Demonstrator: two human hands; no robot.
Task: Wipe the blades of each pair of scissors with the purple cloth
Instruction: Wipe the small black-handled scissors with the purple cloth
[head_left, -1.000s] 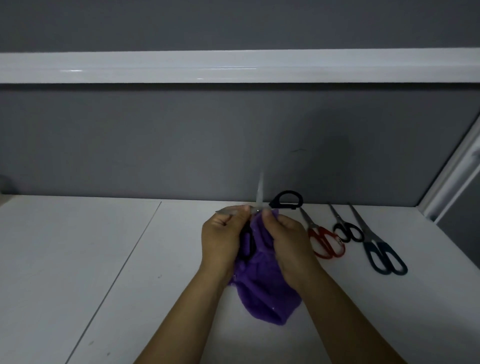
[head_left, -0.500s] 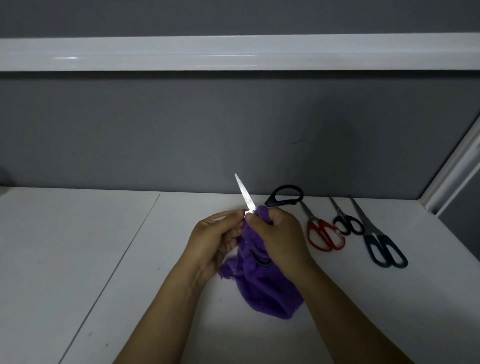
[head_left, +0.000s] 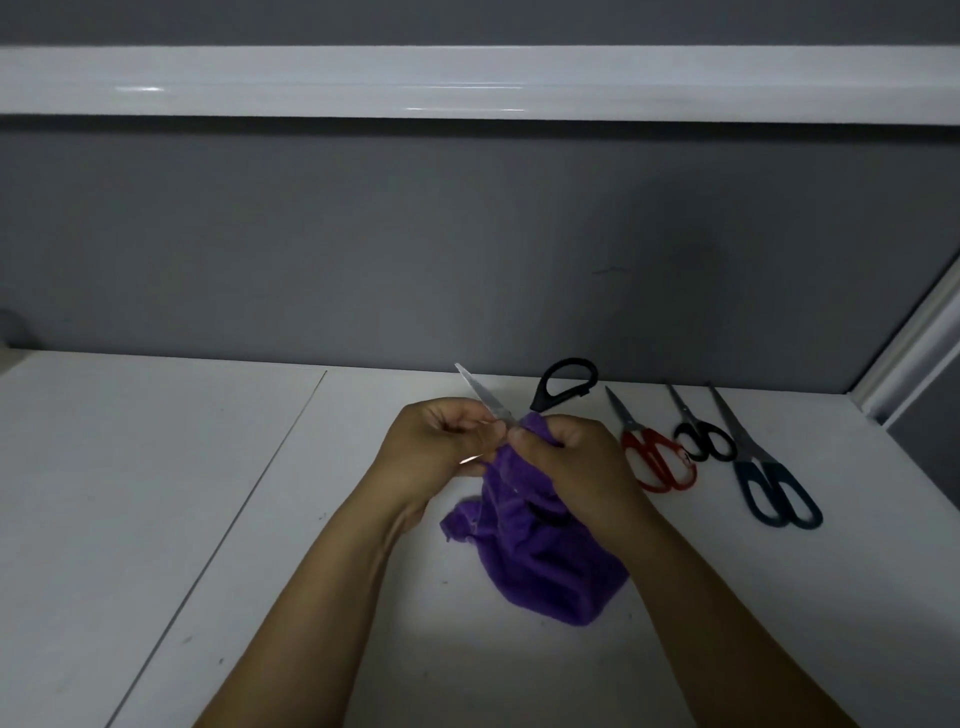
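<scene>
Both hands work above the white table (head_left: 156, 493) on a pair of black-handled scissors (head_left: 565, 383) that stands open. One bare blade (head_left: 483, 395) points up and to the left, and one black handle loop sticks up to the right. My left hand (head_left: 439, 454) has its fingers curled round the scissors near the blade's base. My right hand (head_left: 576, 467) pinches the purple cloth (head_left: 550, 571) against the base of that blade. The rest of the cloth hangs down onto the table and partly hides the second handle.
Three more pairs lie in a row on the right: red-handled scissors (head_left: 657, 462), small black-handled scissors (head_left: 704, 440) and larger dark blue-handled scissors (head_left: 774, 491). A grey partition wall stands behind the table, and a white frame runs down at the far right.
The exposed blade has swung from pointing straight up to leaning up-left. My right hand, with the cloth, now sits at the blade's base. The other scissors have not moved.
</scene>
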